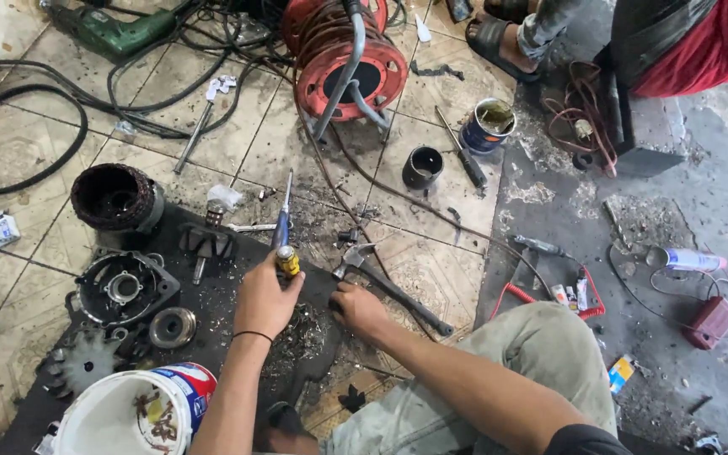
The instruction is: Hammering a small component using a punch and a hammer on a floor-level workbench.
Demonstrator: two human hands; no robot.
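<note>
My left hand point(264, 299) grips a screwdriver point(283, 227) with a blue and yellow handle, its shaft pointing away over the floor. My right hand point(357, 310) rests fingers curled on the dark mat point(212, 337) amid a pile of metal scraps point(301, 333); whether it grips anything is hidden. A claw hammer point(389, 286) lies just beyond the right hand, head toward the screwdriver. A wound motor stator point(115, 198), a dark motor end housing point(124, 288), a bearing ring point(172, 327) and a fan wheel point(82, 362) lie to the left.
A white bucket point(128, 413) stands near my left arm. A red cable reel point(343, 59), a green drill point(115, 29), black cables point(27, 126), a black cup point(422, 166) and a tin can point(488, 125) lie ahead. Another person's sandalled foot point(499, 38) is top right. A spray can point(688, 259) lies right.
</note>
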